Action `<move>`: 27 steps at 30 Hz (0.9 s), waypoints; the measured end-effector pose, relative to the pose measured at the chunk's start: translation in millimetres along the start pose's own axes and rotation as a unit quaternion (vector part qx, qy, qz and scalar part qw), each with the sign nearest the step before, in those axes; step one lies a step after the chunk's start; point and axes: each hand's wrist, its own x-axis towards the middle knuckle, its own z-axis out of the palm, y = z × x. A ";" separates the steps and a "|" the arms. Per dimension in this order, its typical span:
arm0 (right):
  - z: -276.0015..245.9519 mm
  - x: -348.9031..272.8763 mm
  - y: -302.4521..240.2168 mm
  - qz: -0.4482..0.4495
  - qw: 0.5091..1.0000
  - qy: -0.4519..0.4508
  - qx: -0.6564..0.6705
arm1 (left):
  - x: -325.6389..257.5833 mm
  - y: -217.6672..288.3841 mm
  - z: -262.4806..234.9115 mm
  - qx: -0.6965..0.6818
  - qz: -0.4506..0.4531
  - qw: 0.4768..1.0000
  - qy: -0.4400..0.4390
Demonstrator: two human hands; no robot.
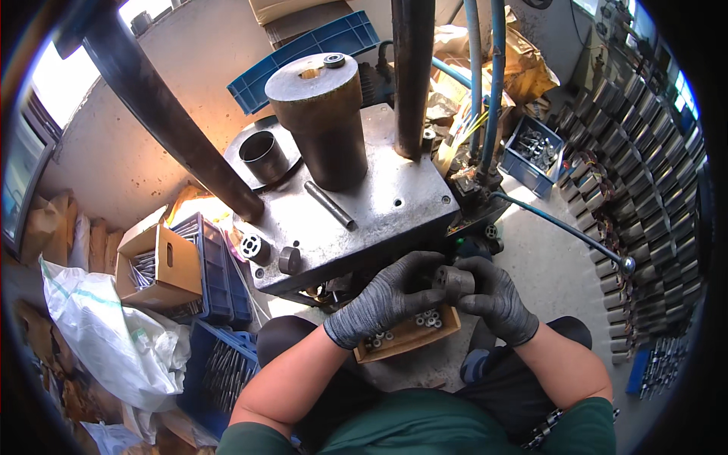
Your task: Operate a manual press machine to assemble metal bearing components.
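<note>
Between my two grey-gloved hands, above my lap, is a short dark metal cylinder (457, 283) with holes in its end face. My left hand (390, 292) is closed on its left side, thumb below and fingers above. Around the right side curl the fingers and thumb of my right hand (499, 299). Just beneath, a cardboard box (409, 347) holds several small metal rings; my left hand covers part of it. On the near left corner of the steel press table (387, 178) stand a similar holed cylinder (255, 247) and a small dark round block (289, 260).
A thick upright metal cylinder (322, 129), a ring-shaped sleeve (262, 155) and a loose rod (331, 205) are on the press table. Dark columns (413, 76) rise from it. Blue crates (216, 379) of shafts stand left; stacked metal cylinders (644, 174) line the right.
</note>
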 end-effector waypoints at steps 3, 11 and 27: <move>-0.2 -1.0 0.9 -0.023 0.998 -0.004 -0.053 | 2.7 0.7 2.3 0.018 -0.049 0.998 -0.023; -5.4 10.3 -1.0 -0.142 0.950 -0.036 -0.277 | -6.9 7.8 0.0 -0.115 -0.127 0.984 -0.049; 13.5 12.0 2.2 0.091 0.994 -0.057 0.030 | -17.2 -1.4 14.8 0.199 0.084 0.969 0.119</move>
